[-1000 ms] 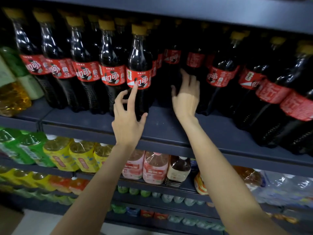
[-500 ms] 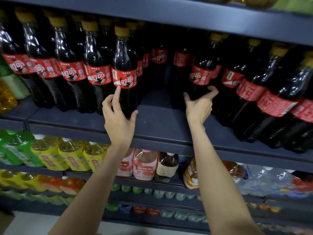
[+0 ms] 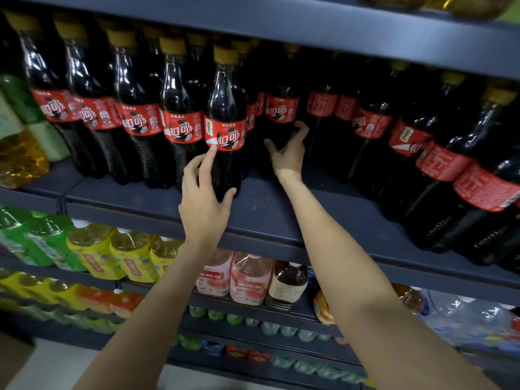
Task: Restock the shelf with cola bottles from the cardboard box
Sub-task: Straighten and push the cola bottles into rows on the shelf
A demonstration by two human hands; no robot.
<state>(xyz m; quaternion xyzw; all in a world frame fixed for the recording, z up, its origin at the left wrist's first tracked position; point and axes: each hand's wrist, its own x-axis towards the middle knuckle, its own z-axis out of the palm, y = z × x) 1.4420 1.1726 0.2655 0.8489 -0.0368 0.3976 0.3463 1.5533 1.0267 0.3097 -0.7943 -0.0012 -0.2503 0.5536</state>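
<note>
My right hand point(image 3: 289, 153) grasping rear cola bottle point(image 3: 281, 114) — fingers partly hidden; left hand point(image 3: 204, 198) released, fingertip touching front bottle point(image 3: 225, 130) red label — script unreadable.

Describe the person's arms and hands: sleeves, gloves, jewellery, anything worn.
Both forearms are bare up to the frame's bottom edge; no sleeve shows. The left hand and right hand wear no gloves. No watch, bracelet or ring is visible on either wrist or on the fingers in view. No marks or tattoos show.
</note>
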